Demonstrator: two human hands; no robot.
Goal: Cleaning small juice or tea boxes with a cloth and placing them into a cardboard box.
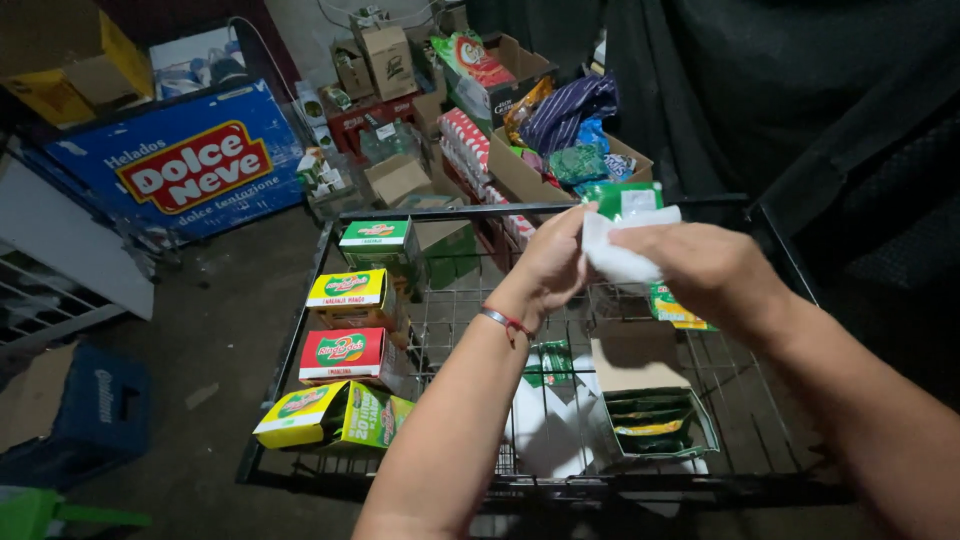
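My fingers (575, 262) of both hands pinch a white packet (622, 255) between them, its long axis level, above the wire rack (300, 340).

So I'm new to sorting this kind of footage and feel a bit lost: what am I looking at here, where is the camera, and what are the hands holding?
There is no machine here. The single picture comes from a camera worn on a person's head, looking down at their own two bare hands. The left hand and right hand together hold a white packet with a green top, above a black wire rack. Along the rack's left side sits a row of small coloured boxes: green, yellow, red. Nearer the right stands an open carton of green sachets. Behind are cardboard boxes of goods and a blue sign.
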